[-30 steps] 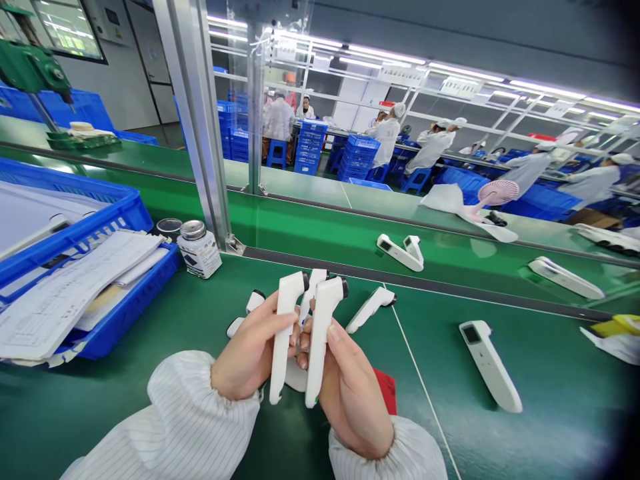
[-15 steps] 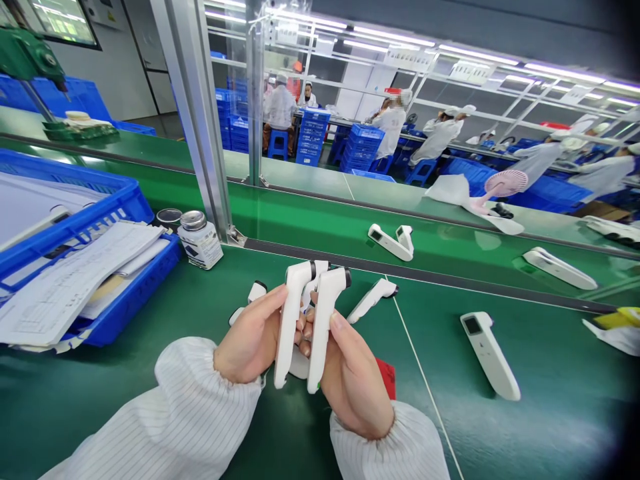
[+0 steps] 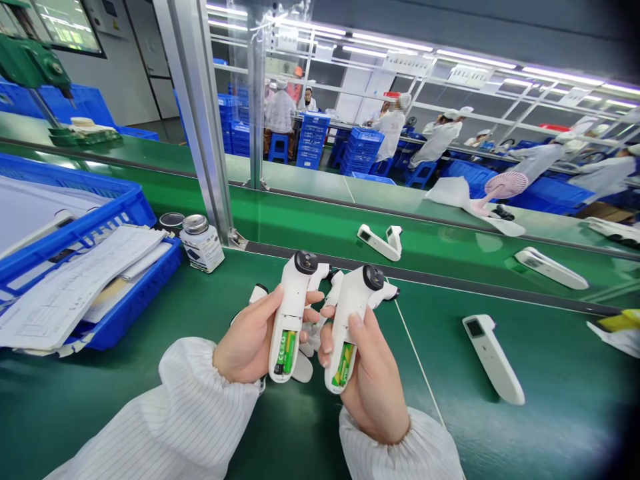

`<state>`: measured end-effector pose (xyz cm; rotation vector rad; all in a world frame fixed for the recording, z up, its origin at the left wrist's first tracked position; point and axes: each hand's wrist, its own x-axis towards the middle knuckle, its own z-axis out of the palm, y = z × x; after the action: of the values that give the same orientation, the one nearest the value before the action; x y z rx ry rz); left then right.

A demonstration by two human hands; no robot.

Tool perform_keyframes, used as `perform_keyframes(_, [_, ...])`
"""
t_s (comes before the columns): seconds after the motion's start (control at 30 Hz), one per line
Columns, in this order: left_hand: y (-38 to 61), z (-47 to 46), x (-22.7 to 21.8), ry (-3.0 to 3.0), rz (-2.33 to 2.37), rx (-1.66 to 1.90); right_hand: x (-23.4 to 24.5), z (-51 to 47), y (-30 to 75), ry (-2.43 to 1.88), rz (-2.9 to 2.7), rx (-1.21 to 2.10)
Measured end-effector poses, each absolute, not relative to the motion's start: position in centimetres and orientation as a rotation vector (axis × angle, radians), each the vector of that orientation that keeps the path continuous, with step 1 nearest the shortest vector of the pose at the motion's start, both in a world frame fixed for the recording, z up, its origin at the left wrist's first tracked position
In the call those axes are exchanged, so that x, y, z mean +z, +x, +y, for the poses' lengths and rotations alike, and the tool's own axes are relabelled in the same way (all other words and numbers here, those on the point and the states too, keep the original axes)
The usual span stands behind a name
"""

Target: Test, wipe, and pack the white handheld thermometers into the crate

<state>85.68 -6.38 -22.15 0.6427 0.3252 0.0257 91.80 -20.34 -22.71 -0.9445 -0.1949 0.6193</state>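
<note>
Papers (image 3: pixel 75 293) piled in a blue bin (image 3: pixel 145 308), then a capped bottle (image 3: pixel 203 248). Left hand (image 3: pixel 247 343) has its grip wrapped round one white device (image 3: pixel 295 293), right hand's (image 3: pixel 377 367) wrapped round a twin device (image 3: pixel 351 300), both over the green worktop (image 3: pixel 100 400), batteries (image 3: pixel 286 353) showing. Loose unit (image 3: pixel 493 360) lies off right.

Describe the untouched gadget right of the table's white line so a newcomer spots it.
On the green table, find the thin white line beside the right hand. To its right lies a white gadget, slanted, dark screen upward. Unlike the two held gadgets, which show green batteries, it lies untouched.
</note>
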Motion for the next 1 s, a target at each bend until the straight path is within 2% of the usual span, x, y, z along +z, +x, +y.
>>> perform_keyframes(0.2, [85.7,-6.5,-22.0,0.536,0.166,-0.029,-22.6,-20.2,91.8,-0.836,-0.193,0.737])
perform_keyframes(0.8, [85.8,-6.7,-22.1,0.569,0.248,0.001,-22.3,-19.8,91.5,-0.781,-0.277,0.803])
perform_keyframes(1.0, [85.9,-7.0,-22.0,0.689,0.392,0.126,-23.8,-20.2,90.8,-1.084,-0.372,0.555])
